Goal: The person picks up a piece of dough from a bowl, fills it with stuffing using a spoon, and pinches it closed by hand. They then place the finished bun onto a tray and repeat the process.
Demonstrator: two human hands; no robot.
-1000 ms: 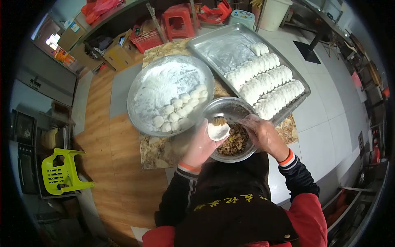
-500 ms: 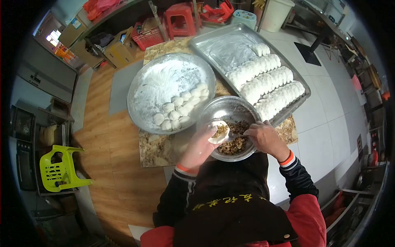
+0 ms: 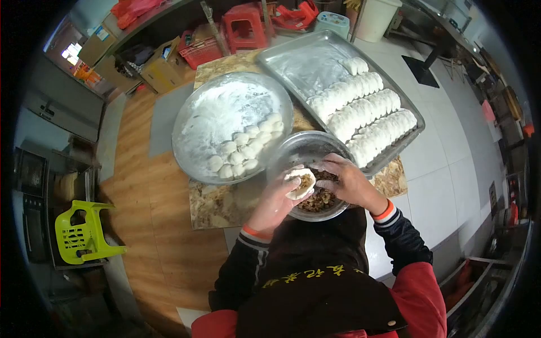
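Note:
My left hand (image 3: 274, 201) cups a round white dough wrapper (image 3: 302, 183) with brown chopped filling lying in its middle. Fingers curl round the wrapper's edge, over the left side of the steel bowl. Close to its right side is my right hand (image 3: 345, 180), thumb and fingers apart, fingertips near the wrapper's rim and nothing seen between them. Under both hands, loose brown filling (image 3: 316, 201) lies in the steel mixing bowl (image 3: 301, 141). Part of the bowl's inside is hidden by the hands.
A floured round metal pan (image 3: 194, 121) holds several dough pieces (image 3: 241, 152) at the left. Behind to the right, a metal tray (image 3: 304, 50) carries rows of white dumplings (image 3: 366, 107). Both rest on a marbled table (image 3: 211, 208). A green plastic chair (image 3: 84, 234) stands left.
My right hand has moved left from the bowl's right rim to the wrapper, its fingers now spread. The left hand still holds the filled wrapper, turned slightly.

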